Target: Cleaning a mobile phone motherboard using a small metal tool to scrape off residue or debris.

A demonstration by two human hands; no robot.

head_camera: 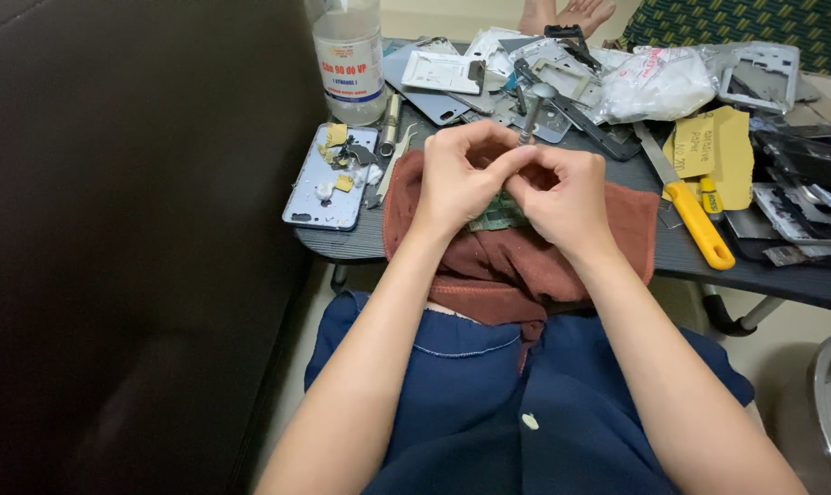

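A clear bottle [347, 57], phone back [328, 179] and yellow-handled knife [686, 206] hem the red cloth [516, 252], its near edge open.

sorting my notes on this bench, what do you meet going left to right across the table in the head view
pale blue phone back cover → clear plastic bottle → left hand → right hand → yellow-handled knife → white plastic bag

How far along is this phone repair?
Done: a phone back shell lies stripped beside loose frames. In hand: left hand and right hand work a small green circuit board with a metal tool. Left: nothing looks reassembled.
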